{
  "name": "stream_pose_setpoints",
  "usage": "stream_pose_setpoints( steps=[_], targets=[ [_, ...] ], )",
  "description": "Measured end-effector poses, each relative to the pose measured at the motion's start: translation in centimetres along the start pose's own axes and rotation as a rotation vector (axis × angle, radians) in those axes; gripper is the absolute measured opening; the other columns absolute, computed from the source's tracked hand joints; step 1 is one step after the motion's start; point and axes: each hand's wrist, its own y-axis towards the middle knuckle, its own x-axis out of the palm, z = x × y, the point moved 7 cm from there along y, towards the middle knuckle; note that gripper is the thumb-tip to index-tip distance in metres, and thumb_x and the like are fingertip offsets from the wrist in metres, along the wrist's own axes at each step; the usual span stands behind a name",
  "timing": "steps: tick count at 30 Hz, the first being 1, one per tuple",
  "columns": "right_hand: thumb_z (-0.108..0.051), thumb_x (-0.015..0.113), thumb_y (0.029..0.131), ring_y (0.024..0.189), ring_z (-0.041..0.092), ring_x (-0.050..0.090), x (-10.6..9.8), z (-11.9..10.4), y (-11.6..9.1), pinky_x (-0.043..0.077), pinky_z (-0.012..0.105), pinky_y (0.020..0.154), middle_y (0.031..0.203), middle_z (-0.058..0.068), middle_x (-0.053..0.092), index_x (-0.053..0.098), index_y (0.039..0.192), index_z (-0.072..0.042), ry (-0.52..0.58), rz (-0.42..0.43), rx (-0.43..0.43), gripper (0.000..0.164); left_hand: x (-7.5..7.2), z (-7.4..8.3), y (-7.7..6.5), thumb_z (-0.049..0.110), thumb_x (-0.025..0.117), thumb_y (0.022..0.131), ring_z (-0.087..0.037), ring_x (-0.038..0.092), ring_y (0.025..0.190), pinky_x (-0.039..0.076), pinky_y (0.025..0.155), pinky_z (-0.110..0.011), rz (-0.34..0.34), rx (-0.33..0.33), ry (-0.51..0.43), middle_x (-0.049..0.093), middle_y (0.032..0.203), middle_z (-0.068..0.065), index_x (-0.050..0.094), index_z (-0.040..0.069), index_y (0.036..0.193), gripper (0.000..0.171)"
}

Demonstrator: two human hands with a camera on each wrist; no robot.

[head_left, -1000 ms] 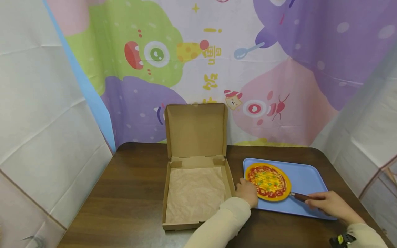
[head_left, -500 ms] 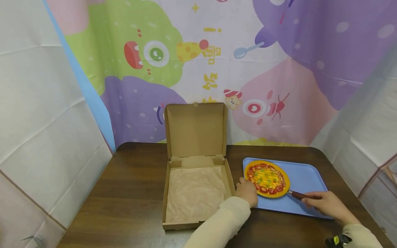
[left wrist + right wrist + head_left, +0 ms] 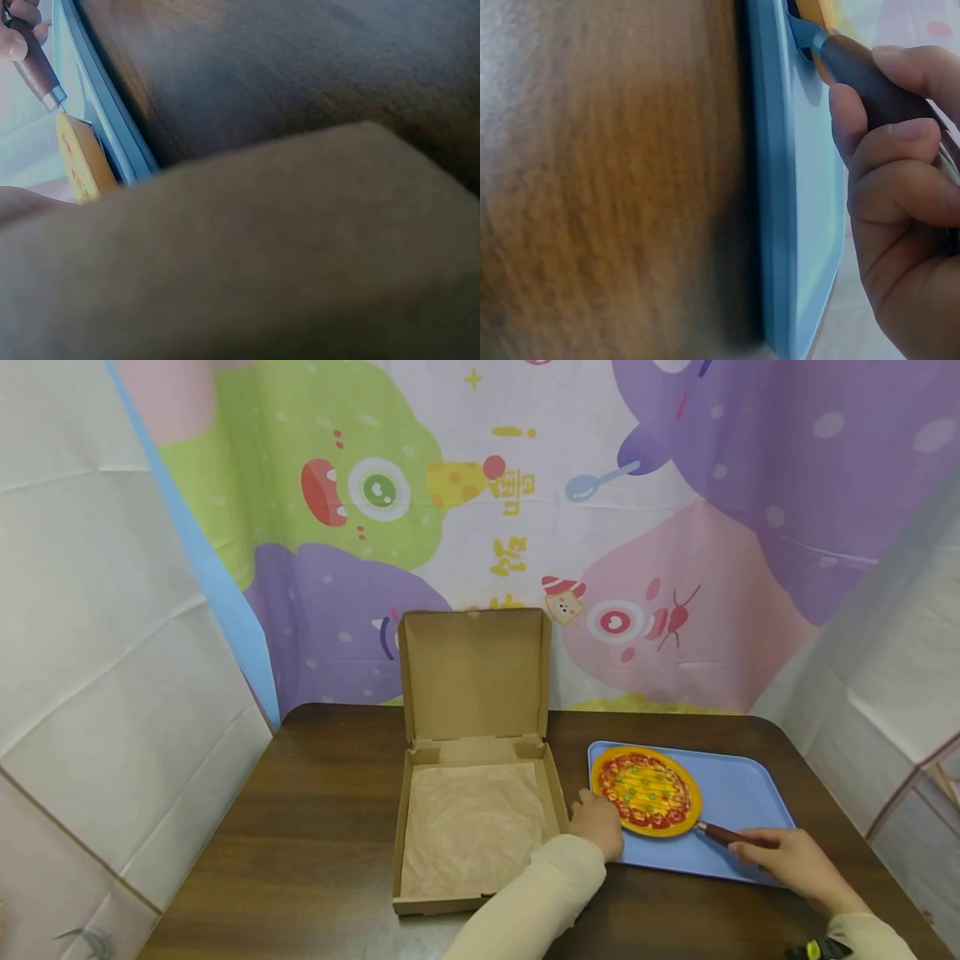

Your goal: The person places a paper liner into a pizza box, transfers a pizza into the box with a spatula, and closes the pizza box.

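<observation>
A toy-looking pizza (image 3: 647,791) with red, yellow and green topping is over the left part of a blue tray (image 3: 738,789). My right hand (image 3: 798,864) grips the brown handle (image 3: 722,834) of a pizza server. Its metal neck (image 3: 808,35) runs to the pizza's edge; the blade is hidden under the pizza. At the tray's left edge my left hand (image 3: 597,827) holds on with bent fingers, close to the pizza's rim. Its fingertips and thumb are hidden. In the left wrist view the pizza's orange side (image 3: 86,161) shows just inside the tray rim.
Left of the tray stands an opened cardboard pizza box (image 3: 400,852), its lid (image 3: 474,677) upright at the back. Brown paper (image 3: 472,831) lines the bottom. My left forearm crosses the box's front right corner. A printed cloth hangs behind the brown table (image 3: 315,827).
The pizza and the server have shifted slightly away from me and to the left, mostly in the first half second. My right hand moved with them; my left hand stayed in place.
</observation>
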Motion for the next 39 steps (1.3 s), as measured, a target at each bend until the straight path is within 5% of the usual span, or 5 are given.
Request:
stream_pose_setpoints(
  steps=[39],
  targets=[
    [-0.034, 0.068, 0.091, 0.052, 0.004, 0.045, -1.3, -0.1, -0.7, 0.039, 0.024, 0.047, 0.06, -0.009, 0.051, 0.065, 0.12, 0.008, 0.038, 0.078, -0.008, 0.051, -0.3, -0.1, -0.2, 0.027, 0.078, 0.078, -0.019, 0.054, 0.093, 0.051, 0.077, -0.026, 0.027, 0.003, 0.028, 0.05, 0.101, -0.008, 0.065, 0.004, 0.112, 0.043]
  ],
)
